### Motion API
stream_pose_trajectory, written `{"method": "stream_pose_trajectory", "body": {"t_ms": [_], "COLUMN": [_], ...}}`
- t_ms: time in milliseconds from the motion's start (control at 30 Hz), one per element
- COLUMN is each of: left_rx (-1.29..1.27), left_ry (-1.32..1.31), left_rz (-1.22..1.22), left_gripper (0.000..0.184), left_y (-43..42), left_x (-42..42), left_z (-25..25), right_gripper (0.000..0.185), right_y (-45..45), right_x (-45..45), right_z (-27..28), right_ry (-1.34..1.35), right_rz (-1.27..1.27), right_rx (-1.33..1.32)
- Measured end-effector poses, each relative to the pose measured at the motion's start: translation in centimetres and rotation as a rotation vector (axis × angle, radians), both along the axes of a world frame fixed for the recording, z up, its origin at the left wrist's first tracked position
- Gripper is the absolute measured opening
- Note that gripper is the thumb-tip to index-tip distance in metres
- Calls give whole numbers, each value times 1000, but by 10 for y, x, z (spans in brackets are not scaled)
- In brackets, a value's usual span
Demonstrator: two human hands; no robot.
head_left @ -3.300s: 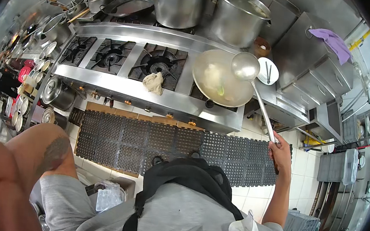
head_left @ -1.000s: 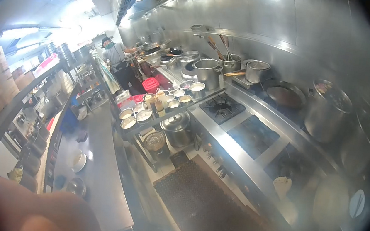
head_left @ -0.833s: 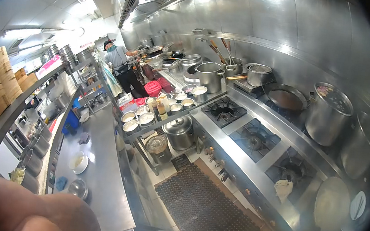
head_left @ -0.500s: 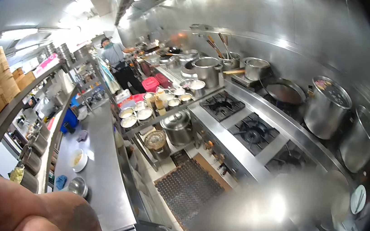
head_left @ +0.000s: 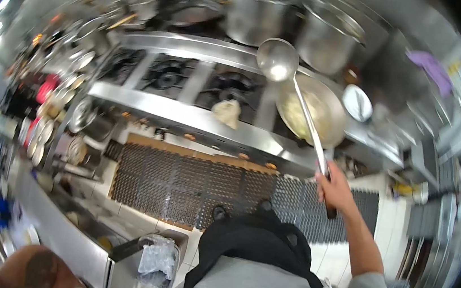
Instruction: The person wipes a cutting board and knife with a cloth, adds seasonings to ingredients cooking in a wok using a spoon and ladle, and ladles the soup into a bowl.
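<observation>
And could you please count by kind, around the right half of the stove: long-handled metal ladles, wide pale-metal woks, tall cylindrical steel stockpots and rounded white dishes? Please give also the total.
Long-handled metal ladle, in the right hand: 1
Wide pale-metal wok: 1
Tall cylindrical steel stockpots: 2
Rounded white dish: 1
Total: 5

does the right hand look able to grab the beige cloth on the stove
Probably not as it is: the right hand is wrapped around the long-handled ladle, though nothing visible stands between hand and beige cloth.
</observation>
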State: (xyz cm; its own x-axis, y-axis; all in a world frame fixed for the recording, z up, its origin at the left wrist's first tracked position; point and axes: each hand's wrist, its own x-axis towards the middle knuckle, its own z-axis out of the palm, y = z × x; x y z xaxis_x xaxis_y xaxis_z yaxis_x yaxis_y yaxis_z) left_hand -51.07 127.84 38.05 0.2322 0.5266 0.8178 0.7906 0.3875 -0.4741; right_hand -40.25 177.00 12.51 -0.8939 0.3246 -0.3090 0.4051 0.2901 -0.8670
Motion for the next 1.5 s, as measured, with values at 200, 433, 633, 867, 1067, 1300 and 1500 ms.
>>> {"method": "stream_pose_trajectory", "body": {"t_ms": [200,433,633,867,1067,1300,1500], "left_rx": [-46,-29,249,357,334,318,752], "left_ry": [3,-20,-255,-1259,-1875,-1792,-2052], "left_rz": [-183,-306,-269,159,174,-118,-827], "left_gripper": [34,34,34,35,27,29,48], "left_y": [75,180,260,323,265,182,64], "left_x": [-16,-32,-66,-90,-23,-100,-162], "left_z": [-3,-8,-53,-278,-424,-355,-331], "right_gripper": [33,41,53,54,32,15,13], "right_y": [89,135,147,190,127,-39,-264], "right_x": [37,59,61,42,-32,-178,-285], "right_z": [-13,-49,-87,-87,-43,-34,-55], "right_ry": [-100,-301,-233,-105,5,32,-41], "right_rz": [-138,-194,-78,4,-144,156,475], "right_rx": [570,29,731,749,-420,-828,-865]}}
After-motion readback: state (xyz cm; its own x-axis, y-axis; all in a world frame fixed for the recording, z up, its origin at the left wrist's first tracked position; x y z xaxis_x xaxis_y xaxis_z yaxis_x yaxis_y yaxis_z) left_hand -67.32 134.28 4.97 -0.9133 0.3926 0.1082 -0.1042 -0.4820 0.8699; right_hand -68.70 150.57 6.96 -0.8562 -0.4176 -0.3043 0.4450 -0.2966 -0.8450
